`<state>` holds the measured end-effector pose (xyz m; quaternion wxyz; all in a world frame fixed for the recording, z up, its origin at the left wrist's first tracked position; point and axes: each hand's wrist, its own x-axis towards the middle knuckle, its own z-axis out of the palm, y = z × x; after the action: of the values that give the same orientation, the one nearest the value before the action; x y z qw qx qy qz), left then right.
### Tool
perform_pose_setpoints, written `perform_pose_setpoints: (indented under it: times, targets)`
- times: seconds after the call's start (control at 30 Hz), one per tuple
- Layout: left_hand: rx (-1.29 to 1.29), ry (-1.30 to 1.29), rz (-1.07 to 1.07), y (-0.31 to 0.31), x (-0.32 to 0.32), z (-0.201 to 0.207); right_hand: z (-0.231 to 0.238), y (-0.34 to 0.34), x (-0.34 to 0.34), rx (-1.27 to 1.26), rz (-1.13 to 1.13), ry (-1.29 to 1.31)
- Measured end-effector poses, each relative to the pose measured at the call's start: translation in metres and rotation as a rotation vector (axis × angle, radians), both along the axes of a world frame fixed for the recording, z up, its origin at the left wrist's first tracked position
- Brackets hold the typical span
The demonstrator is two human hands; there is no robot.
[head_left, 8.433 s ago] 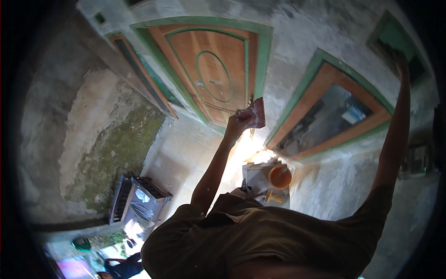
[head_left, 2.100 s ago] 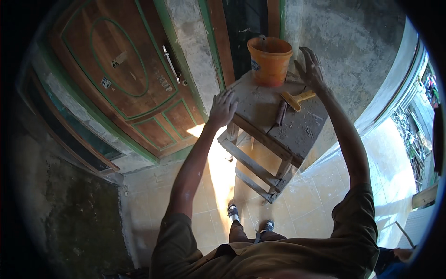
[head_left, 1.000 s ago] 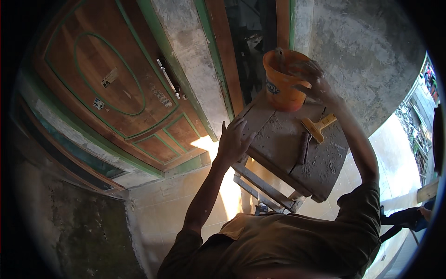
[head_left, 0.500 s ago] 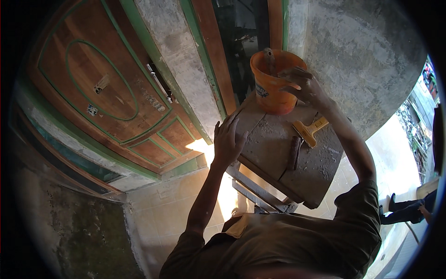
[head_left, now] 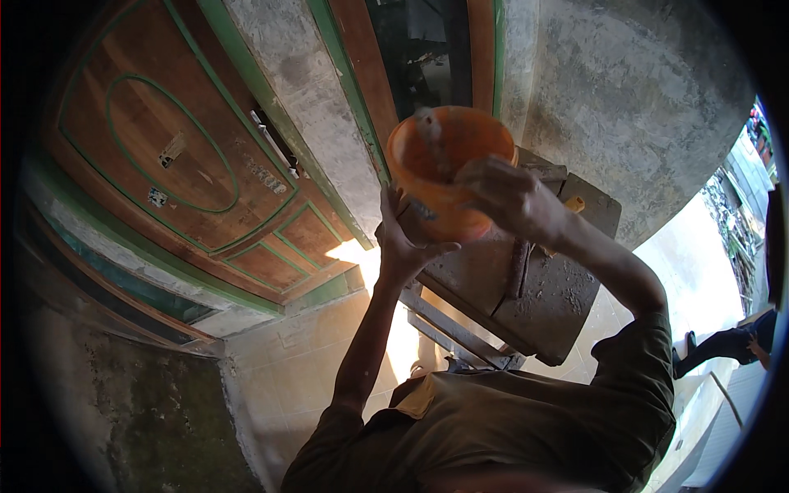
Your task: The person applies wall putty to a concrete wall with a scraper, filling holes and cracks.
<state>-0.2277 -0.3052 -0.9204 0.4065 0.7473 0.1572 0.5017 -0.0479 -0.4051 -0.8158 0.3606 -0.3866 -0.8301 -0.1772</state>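
Note:
An orange bucket (head_left: 448, 197) is tilted over the wooden tabletop, blurred by motion. My right hand (head_left: 518, 197) grips the right side of its rim, fingers closed. Against the bucket's lower left side is my left hand (head_left: 403, 246), thumb spread wide and fingers stretched up; whether it bears any weight I cannot tell. A greyish tool handle (head_left: 429, 127) leans inside the bucket, its lower end unclear. Behind my right forearm, a yellow scraper (head_left: 574, 204) is mostly hidden. A dark brown bar-like piece (head_left: 518, 269) lies on the tabletop beneath my right wrist.
The worn wooden table (head_left: 542, 320) carries crumbs of dry material. A brown door (head_left: 177, 164) with green trim stands at left, and a rough grey wall (head_left: 633, 90) rises behind the table. Another person's leg (head_left: 715, 349) shows at far right.
My right hand has closed on the bucket rim and drawn the bucket left and toward me, tilting it. My left hand now meets the bucket's side. My right forearm now covers most of the scraper.

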Motion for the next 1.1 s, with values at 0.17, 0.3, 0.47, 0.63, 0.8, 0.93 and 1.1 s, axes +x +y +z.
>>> perform_pose_setpoints:
  times: [0.17, 0.3, 0.47, 0.63, 0.8, 0.93, 1.1]
  targets:
    - [0.062, -0.245, -0.043, -0.006, 0.008, 0.016, 0.014, -0.02, -0.015, 0.014, 0.037, -0.035]
    - [-0.003, -0.051, -0.097, 0.01, -0.004, 0.048, 0.014, -0.017, -0.007, -0.165, 0.08, 0.097]
    - [0.031, 0.124, -0.073, 0.0, 0.004, 0.067, 0.024, -0.009, 0.002, -0.125, 0.13, 0.067]
    - [0.049, 0.125, 0.017, 0.006, 0.006, 0.057, 0.062, -0.003, 0.028, -0.07, -0.063, -0.016]
    - [0.155, 0.031, 0.06, 0.005, 0.001, 0.049, 0.081, 0.012, 0.034, -0.134, -0.09, -0.168]
    - [0.41, -0.041, 0.156, -0.004, 0.001, 0.048, 0.083, 0.018, 0.03, -0.25, -0.043, -0.183]
    - [0.484, -0.006, 0.257, -0.009, -0.002, 0.041, 0.061, 0.024, 0.035, -0.322, 0.046, -0.241]
